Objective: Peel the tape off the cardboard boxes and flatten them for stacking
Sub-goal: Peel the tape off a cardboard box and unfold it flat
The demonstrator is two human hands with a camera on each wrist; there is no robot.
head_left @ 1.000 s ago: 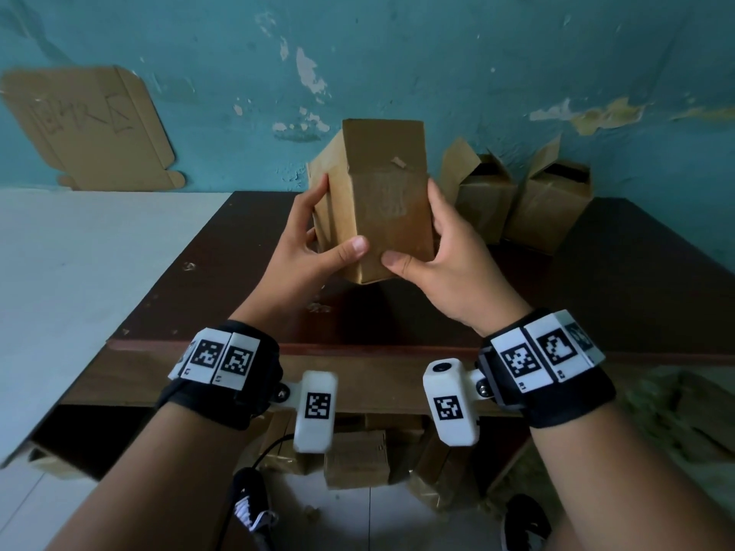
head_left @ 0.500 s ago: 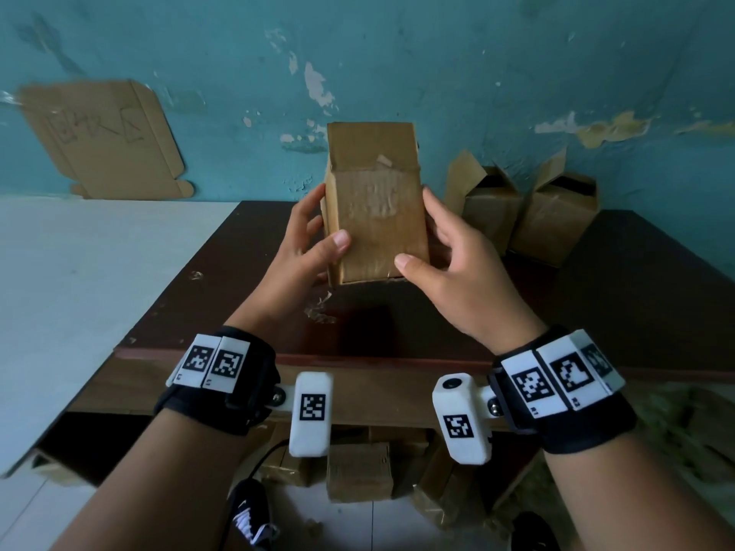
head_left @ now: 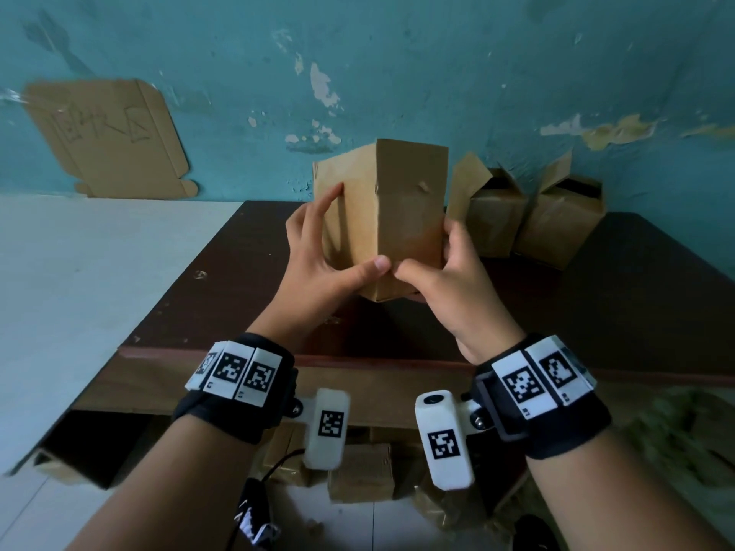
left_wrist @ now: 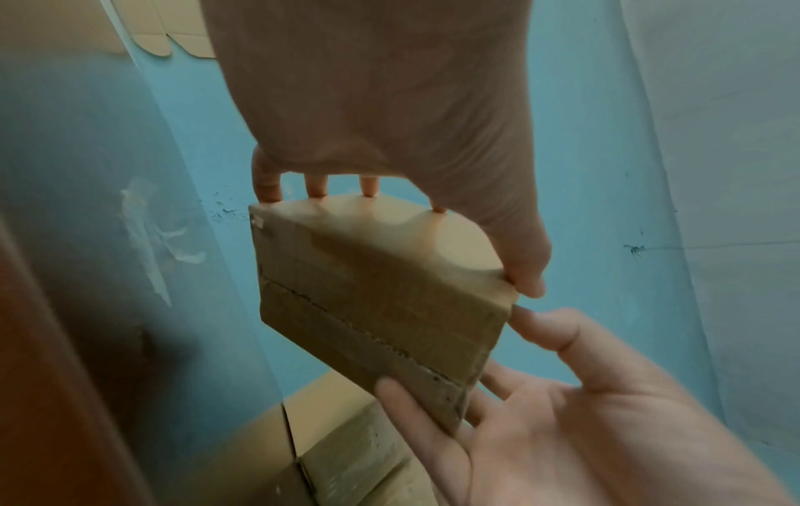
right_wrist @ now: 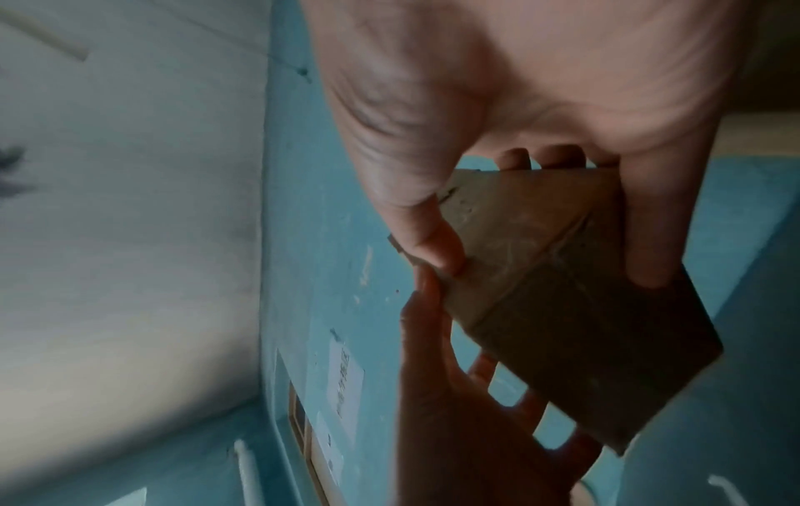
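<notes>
A small brown cardboard box is held upright in the air above the dark table, one vertical edge turned toward me. My left hand grips its left side, fingers spread on the panel and thumb at the lower front edge. My right hand grips the right side, thumb meeting the left thumb near the bottom corner. The left wrist view shows the box underside with a seam between its closed flaps. In the right wrist view the box sits between both hands. I cannot make out any tape.
Two more small boxes with raised flaps stand at the back of the table against the teal wall. A flattened cardboard sheet leans on the wall at left. More boxes lie on the floor under the table's front edge.
The box has been turned in my hands: a flat face was toward me, now a vertical edge is. Both thumbs have come together at the lower corner.
</notes>
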